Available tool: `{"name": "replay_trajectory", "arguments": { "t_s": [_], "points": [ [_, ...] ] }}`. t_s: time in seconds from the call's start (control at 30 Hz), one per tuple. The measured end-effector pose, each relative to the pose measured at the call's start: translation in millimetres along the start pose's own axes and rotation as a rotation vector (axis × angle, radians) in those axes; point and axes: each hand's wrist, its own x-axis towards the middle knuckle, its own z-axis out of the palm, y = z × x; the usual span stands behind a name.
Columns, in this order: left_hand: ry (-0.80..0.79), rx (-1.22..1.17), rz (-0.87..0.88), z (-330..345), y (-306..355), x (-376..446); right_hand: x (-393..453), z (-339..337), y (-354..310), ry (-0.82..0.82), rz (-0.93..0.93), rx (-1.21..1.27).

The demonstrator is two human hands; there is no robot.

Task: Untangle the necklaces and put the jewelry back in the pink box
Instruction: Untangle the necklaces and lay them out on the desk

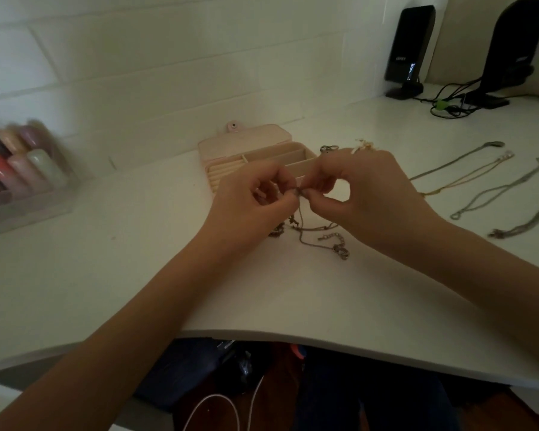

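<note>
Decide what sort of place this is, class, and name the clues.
Probably a home desk or dressing table: a white tabletop against a wall, two black speakers with cables, a tray of nail polish bottles and an open pink jewelry box.

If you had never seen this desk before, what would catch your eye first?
Both hands, the left hand and right hand, pinch a tangled chain at mid-desk. Behind them the pink box stands open. Several straightened necklaces lie in a row at the right.

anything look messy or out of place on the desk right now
Only the chain tangle below both hands: left hand and right hand pinch a knot in it. The pink box sits open; the necklaces to the right lie separated.
</note>
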Motion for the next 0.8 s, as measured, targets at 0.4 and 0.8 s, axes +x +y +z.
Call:
{"name": "replay_trajectory", "arguments": {
  "t_s": [0.4,0.8],
  "points": [
    [0.027,0.207,0.204,0.6,-10.5,3.7,0.2,-0.3,1.3,-0.066,0.060,0.034],
    [-0.020,0.288,0.243,0.7,-11.3,2.4,-0.7,2.4,-0.5,-0.067,0.108,0.090]
  ]
}}
